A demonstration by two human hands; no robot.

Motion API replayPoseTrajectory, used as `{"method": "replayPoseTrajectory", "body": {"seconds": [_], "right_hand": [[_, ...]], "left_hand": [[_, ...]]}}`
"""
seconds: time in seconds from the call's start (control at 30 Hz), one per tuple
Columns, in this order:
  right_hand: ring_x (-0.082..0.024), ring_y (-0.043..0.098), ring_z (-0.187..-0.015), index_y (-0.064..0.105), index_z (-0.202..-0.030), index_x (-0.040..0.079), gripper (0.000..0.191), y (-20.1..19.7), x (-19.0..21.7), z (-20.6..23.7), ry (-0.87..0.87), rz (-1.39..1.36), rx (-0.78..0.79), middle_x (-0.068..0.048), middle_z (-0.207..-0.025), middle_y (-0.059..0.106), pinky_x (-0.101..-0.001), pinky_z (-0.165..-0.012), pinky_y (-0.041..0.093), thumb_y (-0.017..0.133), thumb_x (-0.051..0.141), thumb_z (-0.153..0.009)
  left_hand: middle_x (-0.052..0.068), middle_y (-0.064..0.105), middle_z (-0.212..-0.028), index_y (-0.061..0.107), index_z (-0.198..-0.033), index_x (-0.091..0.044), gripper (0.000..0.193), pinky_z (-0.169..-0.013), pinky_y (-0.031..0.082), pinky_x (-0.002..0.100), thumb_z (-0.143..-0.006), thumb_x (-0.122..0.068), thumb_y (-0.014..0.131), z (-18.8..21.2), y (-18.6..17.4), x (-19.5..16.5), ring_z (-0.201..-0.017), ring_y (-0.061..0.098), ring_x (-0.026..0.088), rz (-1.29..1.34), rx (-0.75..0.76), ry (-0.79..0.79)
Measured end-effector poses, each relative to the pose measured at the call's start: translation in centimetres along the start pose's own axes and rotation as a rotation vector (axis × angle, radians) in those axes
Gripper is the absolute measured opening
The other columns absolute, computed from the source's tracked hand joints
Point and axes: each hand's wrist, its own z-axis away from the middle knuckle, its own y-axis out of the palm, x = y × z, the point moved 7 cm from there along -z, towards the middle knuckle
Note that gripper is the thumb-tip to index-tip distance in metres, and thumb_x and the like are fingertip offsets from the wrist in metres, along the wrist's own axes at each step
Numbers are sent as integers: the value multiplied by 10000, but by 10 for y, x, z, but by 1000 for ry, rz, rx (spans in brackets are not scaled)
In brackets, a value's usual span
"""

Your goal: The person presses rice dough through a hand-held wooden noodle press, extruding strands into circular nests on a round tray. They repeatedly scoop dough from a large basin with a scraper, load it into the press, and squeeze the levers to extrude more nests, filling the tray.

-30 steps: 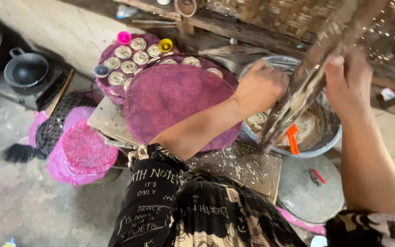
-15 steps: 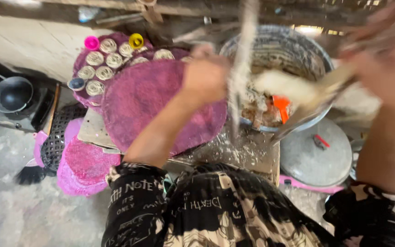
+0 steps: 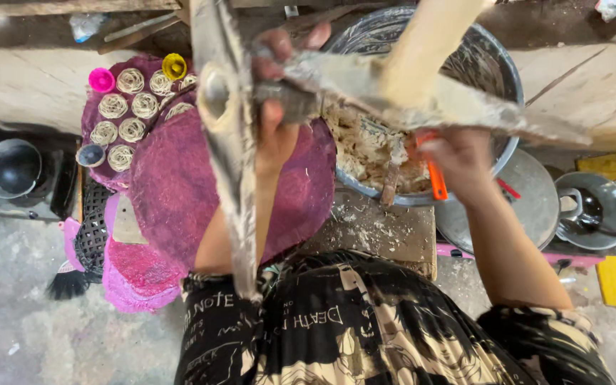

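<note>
Both hands clamp the long, dough-crusted metal lever press (image 3: 231, 135), left hand (image 3: 274, 107) at its pivot, right hand (image 3: 458, 160) beneath one handle, above the grey metal dough basin (image 3: 497, 64); steady, even squeezing seems wisest here.

Probably a rustic floor kitchen: dough basin (image 3: 497, 64), pots (image 3: 10, 167), noodle nests (image 3: 131, 107).

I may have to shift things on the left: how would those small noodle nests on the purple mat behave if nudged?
The noodle nests look like loose coils of thin strands, so probably light and fragile, likelier to unravel than slide whole. They lie flat, so rolling seems unlikely. The purple mat beneath looks woven and might snag them.
</note>
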Motion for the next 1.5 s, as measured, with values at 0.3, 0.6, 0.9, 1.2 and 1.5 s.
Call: {"method": "replayPoseTrajectory", "body": {"seconds": [0.3, 0.6, 0.9, 1.2, 1.5], "right_hand": [[-254, 749, -849, 719, -1206, 148, 380, 35, -180, -10, 685, 962, 785, -150, -929, 793, -399, -776, 608, 546, 424, -1010], [-242, 526, -523, 652, -1007, -78, 381, -109, -93, 9, 984, 552, 635, -121, -684, 617, -397, -498, 484, 601, 299, -1022], [-376, 710, -977, 662, -1294, 140, 442, -145, -55, -34, 182, 1408, 331, -190, -1039, 748, -490, -814, 560, 683, 288, -878], [-335, 761, -1055, 810, -1092, 152, 250, -148, -156, -31, 617, 1715, 224, -142, -1149, 778, -469, -814, 622, 643, 305, -984], [-352, 725, -980, 752, -1208, 170, 428, -98, -181, -56, 519, 1442, 109, -165, -1070, 755, -463, -825, 578, 724, 429, -868]], "left_hand": [[6, 639, -1151, 681, -1225, -141, 322, -1179, 437, 576, -974, -305, 800, 9, -26, 5, -1214, 608, 114, -213, -98, -9], [-36, 626, -1129, 684, -1206, -133, 330, -1184, 437, 571, -959, -320, 797, 24, -68, -26, -1219, 564, 100, -235, -143, 40], [0, 589, -1181, 681, -1141, -116, 326, -1207, 412, 583, -947, -334, 827, 31, -69, -17, -1225, 564, 97, -160, -200, -49], [4, 581, -1169, 708, -1147, -116, 325, -1184, 428, 602, -924, -308, 846, 30, -66, -25, -1209, 568, 106, -174, -217, -37], [-22, 605, -1181, 695, -1167, -129, 356, -1185, 438, 573, -915, -332, 843, 41, -78, -56, -1198, 578, 160, -234, -213, -35]]}}
